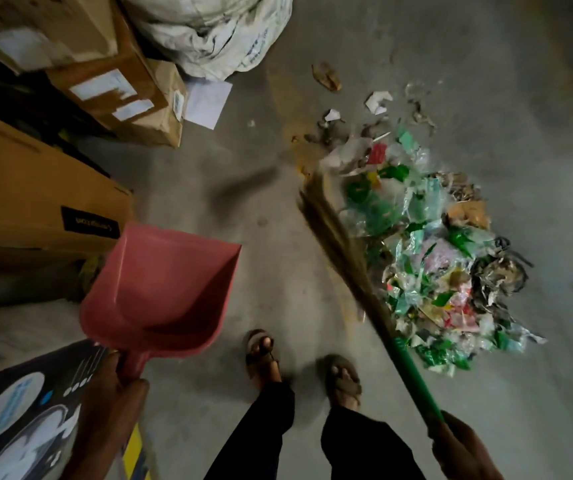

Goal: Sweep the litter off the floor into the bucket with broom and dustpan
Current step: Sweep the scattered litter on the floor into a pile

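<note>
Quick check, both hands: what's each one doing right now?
Left hand: closed on the handle of the pink plastic dustpan, held above the floor.
Right hand: closed on the green-handled grass broom.

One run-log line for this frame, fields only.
left hand: holds pink dustpan, empty, raised | right hand: sweeping broom | litter pile: on floor | bucket: unseen

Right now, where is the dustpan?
In the head view the dustpan is lower left, held up by the left hand, beside the cardboard boxes and left of the broom.
</note>
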Tool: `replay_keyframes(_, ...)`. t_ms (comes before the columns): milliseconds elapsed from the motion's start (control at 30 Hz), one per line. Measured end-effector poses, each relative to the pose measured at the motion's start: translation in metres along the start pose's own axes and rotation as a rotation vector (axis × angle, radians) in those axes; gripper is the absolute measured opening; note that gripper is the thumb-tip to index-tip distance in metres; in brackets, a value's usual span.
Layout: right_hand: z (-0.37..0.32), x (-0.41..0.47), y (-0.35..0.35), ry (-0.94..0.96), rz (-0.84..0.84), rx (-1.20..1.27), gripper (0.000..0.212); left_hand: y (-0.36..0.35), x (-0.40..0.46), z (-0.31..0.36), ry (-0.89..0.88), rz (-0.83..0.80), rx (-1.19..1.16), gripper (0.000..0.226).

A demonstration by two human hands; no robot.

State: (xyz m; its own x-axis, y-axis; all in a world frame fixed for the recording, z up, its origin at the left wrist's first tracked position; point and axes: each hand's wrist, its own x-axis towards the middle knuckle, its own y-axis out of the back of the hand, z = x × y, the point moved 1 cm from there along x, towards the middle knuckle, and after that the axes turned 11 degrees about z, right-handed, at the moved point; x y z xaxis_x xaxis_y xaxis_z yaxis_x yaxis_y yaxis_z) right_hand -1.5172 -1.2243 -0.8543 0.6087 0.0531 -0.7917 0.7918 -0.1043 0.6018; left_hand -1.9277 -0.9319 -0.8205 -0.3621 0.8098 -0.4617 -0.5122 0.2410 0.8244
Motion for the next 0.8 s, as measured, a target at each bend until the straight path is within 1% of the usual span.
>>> replay_keyframes(67, -0.009, 0.004, -0.011, 0.055, -0.071, -0.096, 0.045, -0.001, 0.001, 0.008, -0.024, -0.005, -0.003, 0.061)
replay_keyframes(167, -0.041, 0.015, -0.032, 0.171, -0.112, -0.260, 0.032, -0.005, 0.001, 0.028, -0.019, -0.061, -0.010, 0.059)
replay_keyframes(267, -0.089, 0.030, -0.057, 0.307, -0.127, -0.494, 0.036, -0.015, 0.003, 0.044, -0.025, -0.106, -0.068, 0.081)
replay_keyframes(300, -0.107, 0.036, -0.067, 0.353, -0.128, -0.546, 0.037, -0.021, 0.007, 0.047, -0.039, -0.117, -0.078, 0.079)
replay_keyframes(367, -0.139, 0.050, -0.089, 0.412, -0.110, -0.601, 0.038, -0.026, 0.011, 0.058, 0.000, -0.100, -0.070, 0.055)
replay_keyframes(400, -0.156, 0.057, -0.099, 0.418, -0.093, -0.605, 0.040, -0.028, 0.015, 0.063, 0.030, -0.096, -0.069, 0.049)
replay_keyframes(467, -0.186, 0.076, -0.114, 0.401, -0.066, -0.569, 0.046, -0.036, 0.027, 0.067, 0.024, -0.133, -0.031, 0.052)
replay_keyframes(533, -0.213, 0.091, -0.121, 0.350, -0.058, -0.464, 0.047, -0.044, 0.042, 0.075, 0.072, -0.167, 0.011, 0.062)
replay_keyframes(633, -0.234, 0.114, -0.121, 0.193, -0.088, -0.253, 0.042, -0.057, 0.052, 0.115, -0.001, -0.173, 0.037, 0.073)
replay_keyframes(667, -0.236, 0.122, -0.118, 0.134, -0.089, -0.164, 0.045, -0.061, 0.053, 0.132, 0.000, -0.152, 0.019, 0.073)
replay_keyframes(733, -0.232, 0.139, -0.108, -0.003, -0.088, 0.013, 0.053, -0.073, 0.059, 0.162, -0.034, -0.087, 0.024, 0.069)
replay_keyframes(800, -0.218, 0.155, -0.092, -0.135, -0.085, 0.150, 0.052, -0.084, 0.070, 0.184, -0.093, -0.108, 0.082, 0.057)
